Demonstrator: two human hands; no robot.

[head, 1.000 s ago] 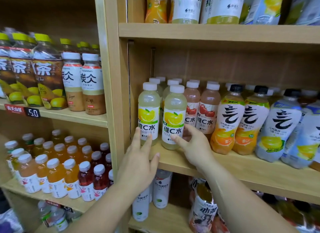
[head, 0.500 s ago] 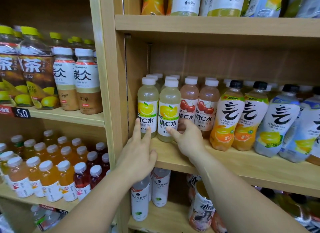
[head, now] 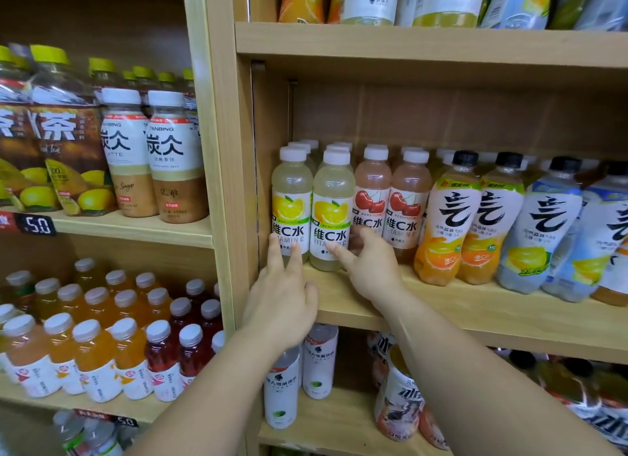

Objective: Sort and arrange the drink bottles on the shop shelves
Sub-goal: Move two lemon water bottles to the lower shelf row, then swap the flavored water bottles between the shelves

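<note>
Now, in the head view, the left lemon bottle (head: 291,204) and the right lemon bottle (head: 332,214) are seen upright, touching, at the left end of the middle shelf (head: 475,319). The left hand (head: 282,302) is held flat, straight fingertips laid on the left lemon bottle's label. The right hand (head: 370,268) is spread loosely, nothing gripped, index finger set against the right lemon bottle.

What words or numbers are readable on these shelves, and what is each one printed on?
"TANBING": latte bottle, left bay
"茶": tea bottle with a yellow cap
"5.0": black price tag on the left shelf edge
"维C水": lemon bottle and cherry bottle
"VITAMIN C": the same lemon bottle, partly hidden
The smaller print on all the labels is too small to read.
</note>
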